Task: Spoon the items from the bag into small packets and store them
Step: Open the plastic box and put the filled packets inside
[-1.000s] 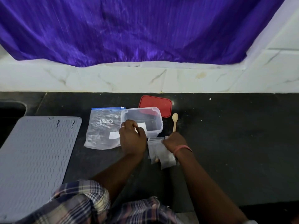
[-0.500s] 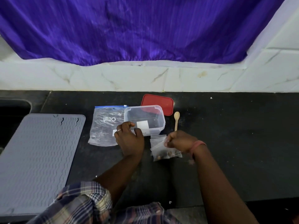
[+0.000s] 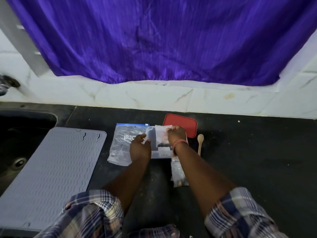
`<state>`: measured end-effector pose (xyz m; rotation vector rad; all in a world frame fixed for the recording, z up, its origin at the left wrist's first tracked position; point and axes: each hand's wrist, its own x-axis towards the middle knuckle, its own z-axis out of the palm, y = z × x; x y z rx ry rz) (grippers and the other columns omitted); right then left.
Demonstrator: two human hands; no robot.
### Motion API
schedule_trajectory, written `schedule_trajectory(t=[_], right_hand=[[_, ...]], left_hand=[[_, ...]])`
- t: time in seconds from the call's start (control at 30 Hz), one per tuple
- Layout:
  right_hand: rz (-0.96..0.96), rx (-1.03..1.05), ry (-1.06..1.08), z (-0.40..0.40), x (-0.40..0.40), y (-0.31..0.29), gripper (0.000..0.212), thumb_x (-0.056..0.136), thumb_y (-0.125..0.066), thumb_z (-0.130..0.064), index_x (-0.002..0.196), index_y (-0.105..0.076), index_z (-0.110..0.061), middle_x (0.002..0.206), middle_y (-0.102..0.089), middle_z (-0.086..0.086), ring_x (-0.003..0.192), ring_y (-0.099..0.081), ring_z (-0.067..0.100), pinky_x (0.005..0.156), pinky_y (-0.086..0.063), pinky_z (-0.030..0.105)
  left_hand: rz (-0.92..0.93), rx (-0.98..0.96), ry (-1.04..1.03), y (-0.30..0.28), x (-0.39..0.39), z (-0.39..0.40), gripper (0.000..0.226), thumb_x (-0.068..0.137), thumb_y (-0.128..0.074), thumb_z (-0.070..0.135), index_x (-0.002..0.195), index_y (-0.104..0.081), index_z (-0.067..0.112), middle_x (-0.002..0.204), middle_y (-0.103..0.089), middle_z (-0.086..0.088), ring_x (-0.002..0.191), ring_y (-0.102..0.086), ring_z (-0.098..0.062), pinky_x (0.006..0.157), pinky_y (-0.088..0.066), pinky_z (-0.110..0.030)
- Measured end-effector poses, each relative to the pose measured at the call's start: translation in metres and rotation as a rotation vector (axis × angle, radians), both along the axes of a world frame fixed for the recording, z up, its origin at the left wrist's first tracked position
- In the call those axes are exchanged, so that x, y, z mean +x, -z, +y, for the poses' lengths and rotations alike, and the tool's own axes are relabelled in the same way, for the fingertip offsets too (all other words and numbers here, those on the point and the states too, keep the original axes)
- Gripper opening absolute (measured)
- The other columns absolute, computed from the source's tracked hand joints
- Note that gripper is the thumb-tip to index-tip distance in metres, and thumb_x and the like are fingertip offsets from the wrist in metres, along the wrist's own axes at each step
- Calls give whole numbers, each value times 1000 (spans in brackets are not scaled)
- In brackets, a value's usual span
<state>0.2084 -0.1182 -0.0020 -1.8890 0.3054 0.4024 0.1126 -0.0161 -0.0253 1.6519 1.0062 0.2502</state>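
My right hand (image 3: 176, 135) pinches the top corner of a small clear packet (image 3: 161, 136) and holds it over the clear plastic box (image 3: 162, 152). Dark items show at the packet's bottom. My left hand (image 3: 139, 146) pinches the packet's lower left edge beside the box. The large zip bag (image 3: 121, 145) with a blue strip lies flat to the left of the box. More small packets (image 3: 178, 174) with brown items lie under my right forearm. A wooden spoon (image 3: 200, 143) rests to the right of the box.
The red lid (image 3: 187, 123) lies behind the box on the black counter (image 3: 248, 160). A grey ribbed mat (image 3: 51, 169) covers the left side beside a sink (image 3: 22, 127). A purple cloth (image 3: 154, 40) hangs over the white tiled wall behind.
My right hand has lifted one small packet from the pile up over the box. My left hand has left the box's front and taken the packet's edge.
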Motion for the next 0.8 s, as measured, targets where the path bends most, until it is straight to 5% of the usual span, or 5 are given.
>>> schedule_trajectory(t=[0.13, 0.33, 0.47, 0.6, 0.8], right_hand=[[82, -95, -43, 24, 0, 3, 34, 102, -45, -20, 130, -57, -5, 109, -66, 14, 100, -62, 32, 97, -49, 38], [324, -251, -130, 38, 4, 11, 35, 105, -38, -33, 127, -45, -8, 91, -51, 14, 99, -49, 28, 104, -43, 41], [180, -457, -242, 52, 8, 11, 28, 102, -49, -24, 121, -52, -4, 110, -60, 14, 113, -57, 29, 107, -44, 40], [-129, -563, -263, 35, 14, -1, 31, 94, -58, -20, 119, -66, -4, 114, -70, 16, 108, -66, 33, 89, -52, 35], [-492, -358, 219, -58, -23, -5, 22, 93, -55, -20, 83, -69, -7, 84, -71, 13, 79, -65, 32, 66, -39, 27]], left_hand=[[-13, -14, 25, 8, -5, 13, 34, 94, -64, 14, 124, -68, 29, 128, -68, 3, 113, -66, -21, 97, -57, -46], [41, 105, 48, 9, 2, 15, 34, 94, -63, 11, 124, -70, 26, 118, -73, 0, 103, -69, -19, 93, -59, -44], [42, 128, 25, 7, 2, 18, 36, 94, -60, 10, 125, -70, 27, 118, -73, 0, 105, -69, -20, 94, -58, -44], [29, 195, 5, 6, -1, 14, 35, 94, -59, 13, 125, -69, 22, 120, -71, -2, 110, -67, -24, 97, -55, -43], [-12, 225, -101, 9, -6, 1, 25, 94, -61, 15, 118, -68, 20, 121, -66, -5, 110, -63, -22, 100, -50, -35]])
